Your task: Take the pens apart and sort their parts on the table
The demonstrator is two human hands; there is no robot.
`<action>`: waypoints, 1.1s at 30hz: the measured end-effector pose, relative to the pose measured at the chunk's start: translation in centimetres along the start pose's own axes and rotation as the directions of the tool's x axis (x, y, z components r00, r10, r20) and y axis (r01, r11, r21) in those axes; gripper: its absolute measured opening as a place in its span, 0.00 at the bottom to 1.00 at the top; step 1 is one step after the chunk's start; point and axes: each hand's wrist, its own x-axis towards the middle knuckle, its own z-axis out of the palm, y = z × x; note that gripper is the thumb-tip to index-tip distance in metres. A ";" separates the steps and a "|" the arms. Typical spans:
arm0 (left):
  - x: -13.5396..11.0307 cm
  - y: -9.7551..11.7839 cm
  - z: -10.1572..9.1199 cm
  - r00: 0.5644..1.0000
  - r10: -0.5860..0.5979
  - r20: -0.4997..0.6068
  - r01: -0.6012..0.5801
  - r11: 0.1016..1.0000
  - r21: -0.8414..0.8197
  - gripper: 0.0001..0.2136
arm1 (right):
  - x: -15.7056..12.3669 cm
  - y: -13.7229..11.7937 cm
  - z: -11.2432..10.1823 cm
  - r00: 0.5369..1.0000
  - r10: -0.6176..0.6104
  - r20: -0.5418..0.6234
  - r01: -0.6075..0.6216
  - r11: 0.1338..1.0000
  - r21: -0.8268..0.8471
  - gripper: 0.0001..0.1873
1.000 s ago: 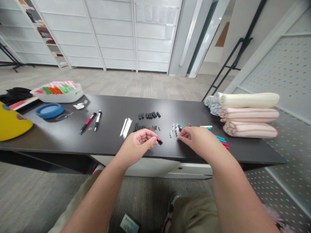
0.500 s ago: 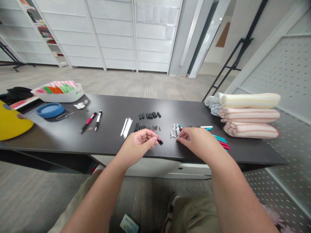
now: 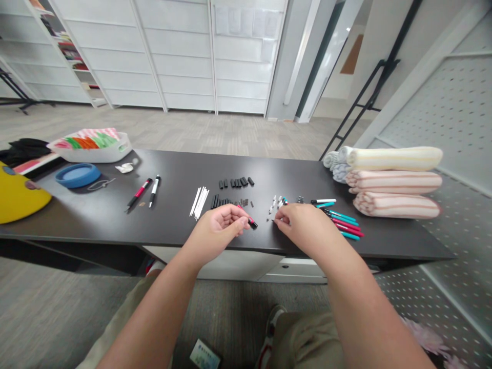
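Note:
My left hand point(image 3: 220, 226) is closed around a red and black pen part point(image 3: 250, 220), whose black end sticks out past the fingertips. My right hand point(image 3: 302, 223) pinches just above the tabletop. A tiny dark-and-light piece point(image 3: 273, 220) shows at its fingertips, too small to name. Beside those fingers lie small silver-and-white pen pieces point(image 3: 273, 203). Behind my left hand are black grip sleeves point(image 3: 239, 182) and tiny dark bits point(image 3: 244, 201). White refill sticks point(image 3: 200, 201) rest to its left. Red, teal and white pen barrels point(image 3: 346, 223) lie right of my right hand.
Two pens, one red point(image 3: 139, 193) and one white point(image 3: 155, 190), lie on the dark table point(image 3: 172, 225). Farther left are a blue ring-shaped dish point(image 3: 78, 175), a white basket point(image 3: 96, 154) and a yellow object point(image 3: 23, 197). Rolled towels point(image 3: 395, 182) are stacked at right.
My right hand has shifted slightly left, uncovering more of the coloured barrels, and the tiny piece now shows at its fingertips. My left hand stays in place with the pen part.

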 end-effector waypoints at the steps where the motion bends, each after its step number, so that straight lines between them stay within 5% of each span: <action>1: 0.0 0.0 0.0 1.000 0.000 -0.001 0.000 1.000 -0.002 0.09 | -0.1 0.1 0.0 1.000 0.009 0.004 -0.008 1.000 -0.010 0.08; 12: 0.0 0.0 0.0 1.000 -0.003 -0.004 0.003 1.000 0.007 0.09 | -0.3 0.1 -0.1 0.999 -0.034 0.017 0.034 0.999 -0.020 0.09; 23: 0.0 -0.2 0.0 1.000 -0.005 0.003 0.005 1.000 -0.016 0.08 | -0.8 2.8 -0.7 0.987 0.123 -0.102 -0.109 0.984 0.140 0.04; 33: 0.1 -0.3 0.1 1.000 -0.003 0.004 0.003 1.000 -0.023 0.08 | -0.2 2.6 0.1 0.993 0.068 -0.094 -0.037 0.952 0.304 0.03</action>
